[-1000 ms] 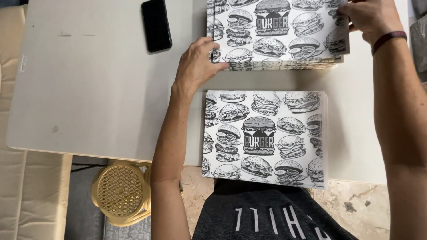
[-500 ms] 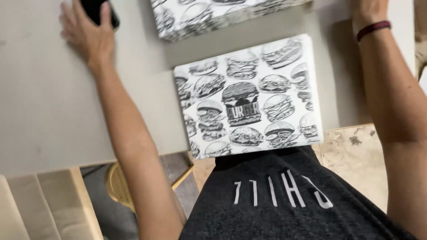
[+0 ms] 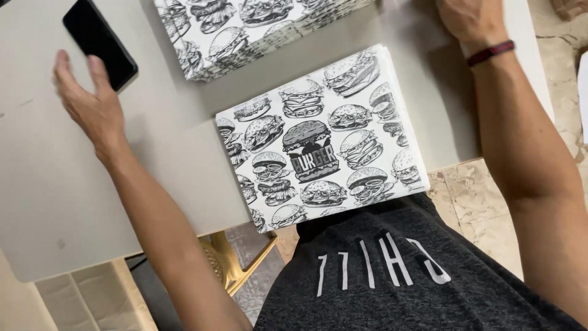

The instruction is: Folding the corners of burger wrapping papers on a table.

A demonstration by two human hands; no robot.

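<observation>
The left hand (image 3: 92, 110) lies flat on the pale grey worktop (image 3: 55, 202), palm down, fingers spread and loose; its grip is open and holds nothing. The fingertips sit just beside the near edge of a flat black rectangular smartphone (image 3: 98, 41), which lies face up at the far left of the worktop; whether they touch it cannot be told.

The right hand (image 3: 468, 21) rests at the far right of the worktop, partly cut off by the top of the view, so how far its grip is open cannot be told. A dark red and black band (image 3: 490, 53) circles that wrist.

Between the arms, at the near edge of the worktop, lies a neat stack of flat white cardboard sheets printed with black hamburger drawings (image 3: 321, 144), slightly turned and overhanging the edge toward the person's dark grey shirt (image 3: 392, 270). A second, like-printed stack (image 3: 245, 27) lies beyond it, well clear of the first. A yellow woven stool (image 3: 229, 263) shows below the worktop.
</observation>
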